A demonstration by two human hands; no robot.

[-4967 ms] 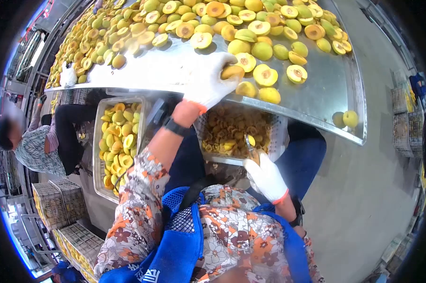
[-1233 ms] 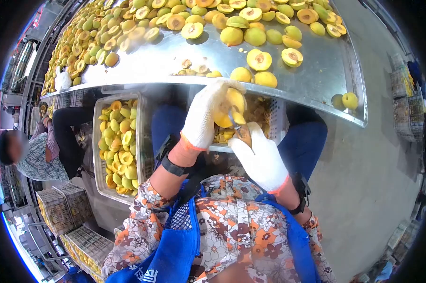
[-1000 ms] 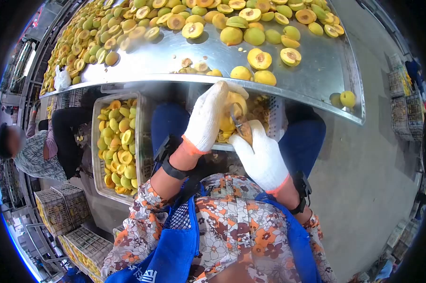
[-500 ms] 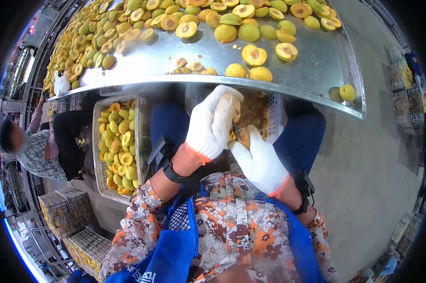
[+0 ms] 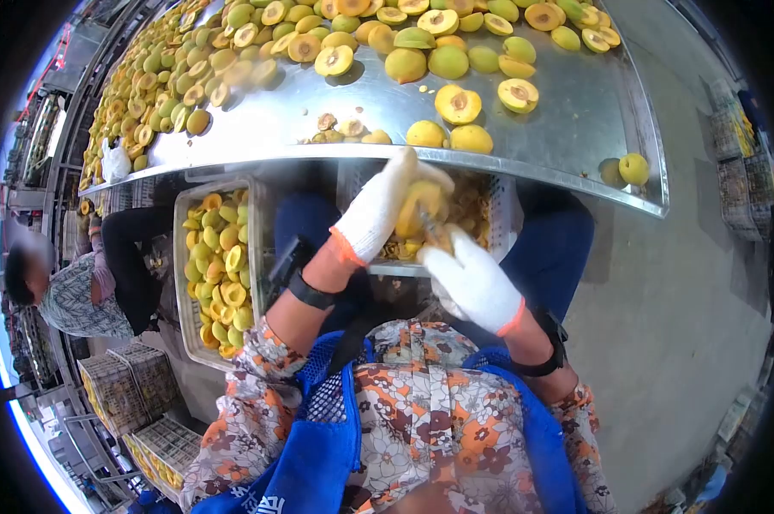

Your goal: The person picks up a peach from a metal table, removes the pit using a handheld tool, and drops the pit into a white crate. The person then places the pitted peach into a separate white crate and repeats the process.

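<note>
My left hand [image 5: 385,206], in a white knit glove with an orange cuff, holds a yellow peach half [image 5: 414,214] above the crate between my knees. The fruit is slightly blurred. In my gloved right hand [image 5: 477,287] is a small pitting knife [image 5: 436,233] with a brownish handle, gripped low; its metal tip is at the peach's cut side. Below the hands, a white crate [image 5: 502,210] contains brown pits and scraps. Left of my legs, a pale crate [image 5: 184,283] is filled with hollowed peach halves [image 5: 224,257].
A metal table [image 5: 567,128] with a raised rim spans the front, bearing many halved peaches [image 5: 455,104] and a few scraps [image 5: 327,128]. A co-worker [image 5: 83,287] sits at the left. Stacked crates [image 5: 125,385] stand behind them, and more crates [image 5: 742,184] stand far right.
My hands have moved slightly apart, the right one lower. The peach half in my left hand now shows more, turned toward me, with the knife tip at it. The co-worker has shifted slightly.
</note>
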